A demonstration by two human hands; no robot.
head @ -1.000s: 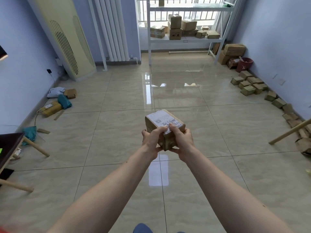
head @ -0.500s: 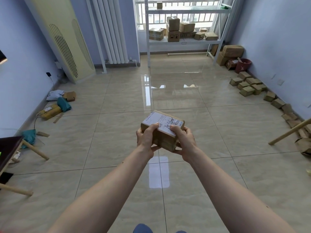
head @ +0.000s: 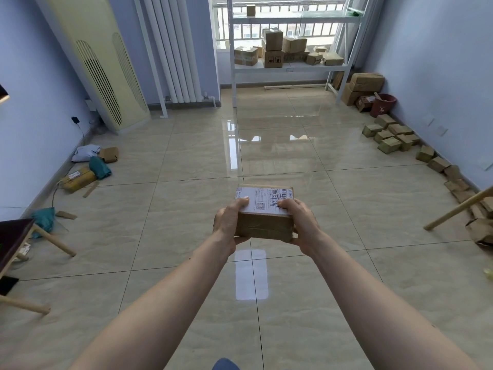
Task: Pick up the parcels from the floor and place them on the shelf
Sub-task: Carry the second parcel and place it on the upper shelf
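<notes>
1. Ahead of me, tiled floor [head: 280, 156] lies open mid-room; boxes line rt wall [head: 394, 137].
2. Shelf [head: 289, 66] at far wall holds several cartons.
3. L hand [head: 228, 222] & R hand [head: 301, 218] clamp parcel [head: 264, 212] betw. them, label up, above floor.

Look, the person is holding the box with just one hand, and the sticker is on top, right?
Not quite. Both hands hold the box: the left hand grips one side and the right hand grips the other, as the head view shows. The sticker is on top, yes.
</notes>
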